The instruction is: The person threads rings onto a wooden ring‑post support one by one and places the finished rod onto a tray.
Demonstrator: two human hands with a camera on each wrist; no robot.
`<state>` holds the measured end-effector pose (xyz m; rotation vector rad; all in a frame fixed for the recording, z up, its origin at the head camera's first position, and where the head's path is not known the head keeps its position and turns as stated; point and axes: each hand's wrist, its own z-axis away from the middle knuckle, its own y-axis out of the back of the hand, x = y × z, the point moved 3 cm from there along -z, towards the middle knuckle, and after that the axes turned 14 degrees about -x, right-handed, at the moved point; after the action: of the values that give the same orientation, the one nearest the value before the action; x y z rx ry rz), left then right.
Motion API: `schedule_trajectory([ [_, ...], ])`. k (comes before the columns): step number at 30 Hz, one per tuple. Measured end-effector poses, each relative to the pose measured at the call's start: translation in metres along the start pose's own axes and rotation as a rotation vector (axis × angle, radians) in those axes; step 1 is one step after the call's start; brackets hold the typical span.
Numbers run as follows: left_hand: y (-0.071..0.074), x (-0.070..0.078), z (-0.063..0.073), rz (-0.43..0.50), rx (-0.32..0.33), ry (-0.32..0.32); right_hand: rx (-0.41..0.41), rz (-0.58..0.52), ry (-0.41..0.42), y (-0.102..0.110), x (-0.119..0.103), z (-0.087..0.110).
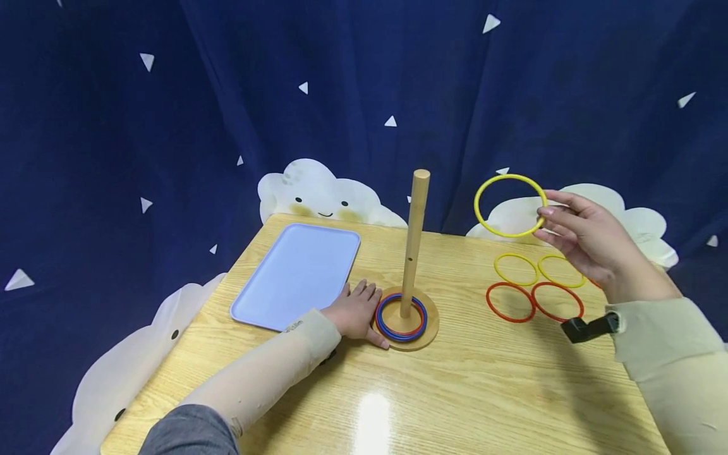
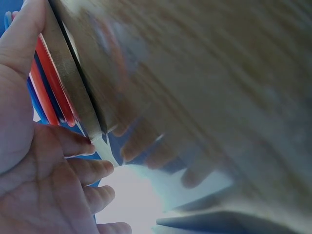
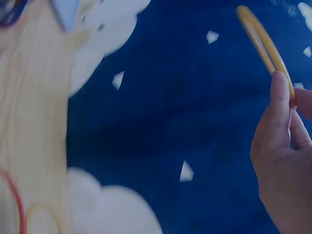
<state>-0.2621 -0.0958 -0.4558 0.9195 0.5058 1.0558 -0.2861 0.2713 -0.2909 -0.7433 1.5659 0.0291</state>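
Note:
My right hand point(image 1: 597, 246) pinches a yellow ring point(image 1: 476, 205) at its right edge, up in the air right of the wooden post. In the right wrist view the same ring shows nearly edge-on between thumb and fingers. The wooden post point(image 1: 417, 234) stands upright on a round base point(image 1: 433, 322). Blue and red rings lie stacked on that base around the post; the left wrist view shows a red ring point(image 2: 52, 80) among them. Against the base's left side rests my left hand point(image 1: 352, 313), its fingers extended and thumb at the front rim.
A light blue tray point(image 1: 296, 272) lies left of the post. On the table's right are two yellow rings point(image 1: 516, 255) and two red rings point(image 1: 510, 284), with another red edge partly behind my right hand. A dark blue curtain point(image 1: 364, 76) hangs behind the table.

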Motion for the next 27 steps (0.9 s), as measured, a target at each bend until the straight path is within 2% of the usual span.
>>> schedule_trajectory([
  [4, 0.000, 0.000, 0.000, -0.003, -0.008, -0.004, -0.096, -0.112, 0.029, -0.028, -0.001, -0.009],
  [9, 0.002, 0.000, 0.001, -0.003, 0.005, -0.008, -0.184, -0.108, 0.080, -0.059, -0.007, -0.018],
  [13, 0.003, 0.000, 0.002, 0.001, 0.012, -0.015, -0.213, -0.118, 0.086, -0.081, -0.011, -0.025],
  [17, 0.002, -0.001, 0.000, 0.006, 0.013, -0.015, -0.202, -0.078, 0.056, -0.101, -0.009, -0.034],
  [22, 0.001, -0.002, -0.001, -0.003, 0.012, -0.010, -0.205, -0.024, 0.025, -0.114, 0.005, -0.045],
  [27, 0.000, -0.003, -0.002, -0.012, 0.023, -0.019, -0.206, 0.033, -0.045, -0.110, 0.033, -0.049],
])
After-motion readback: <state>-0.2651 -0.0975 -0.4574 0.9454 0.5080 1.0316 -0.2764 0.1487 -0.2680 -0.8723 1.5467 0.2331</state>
